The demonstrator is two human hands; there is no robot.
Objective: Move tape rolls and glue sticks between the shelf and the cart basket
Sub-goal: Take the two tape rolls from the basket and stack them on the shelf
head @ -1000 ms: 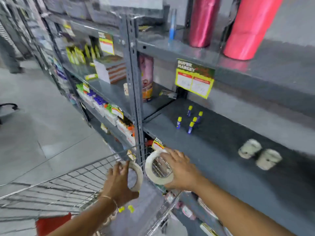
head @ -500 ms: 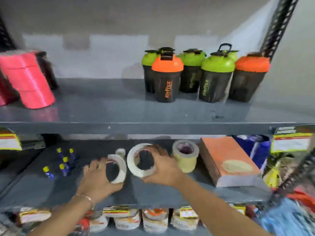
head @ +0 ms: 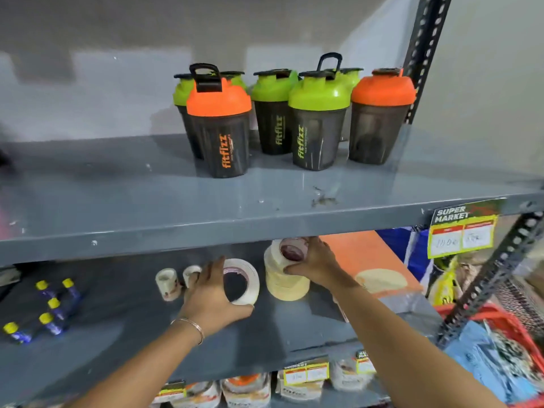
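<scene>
At the lower left of the frame, five glue sticks with yellow caps lie on the grey middle shelf, their long axes slanting from lower left to upper right, well apart from both hands. Bare shelf lies open between them and the front edge. Right of them, two small tape rolls sit just beside each other near the back. The left hand is closed on a white tape roll that stands on its edge, its hole facing the camera, thumb under the rim and fingers over the top left. Just beside it, at centre frame, a stack of cream masking tape rolls lies flat, the hole facing up and tilted slightly forward; the right hand clamps the top of it, close under the upper shelf. To its right an orange packet lies nearly touching. Shaker bottles stand upright on the upper shelf.
</scene>
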